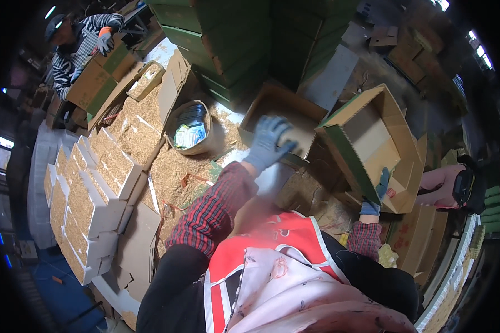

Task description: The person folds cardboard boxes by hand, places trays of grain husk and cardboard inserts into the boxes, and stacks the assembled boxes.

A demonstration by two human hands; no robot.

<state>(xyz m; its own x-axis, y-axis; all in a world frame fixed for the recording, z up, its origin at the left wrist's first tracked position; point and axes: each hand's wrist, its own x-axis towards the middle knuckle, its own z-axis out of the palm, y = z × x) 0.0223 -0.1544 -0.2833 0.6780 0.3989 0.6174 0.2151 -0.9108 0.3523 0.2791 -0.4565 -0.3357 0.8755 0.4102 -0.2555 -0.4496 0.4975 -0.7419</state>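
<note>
My left hand [268, 143], in a grey-blue work glove, is over the near wall of an open cardboard box [289, 100]. Its fingers are spread and slightly blurred; nothing shows in it. The box's inside looks bare. At the right, my right hand [377, 193], also gloved, grips the lower edge of another open box [341, 156], green outside and brown inside. This second box is tilted, with its opening facing me. My right thumb or finger lies inside its wall; the other fingers are hidden behind the cardboard.
Tall stacks of green cartons [233, 37] stand ahead. A round container [191, 129] of packets sits among wood shavings [179, 166]. White shavings-filled boxes [96, 187] are piled left. A co-worker [79, 50] handles a carton [104, 79] at upper left; another person [446, 185] is at right.
</note>
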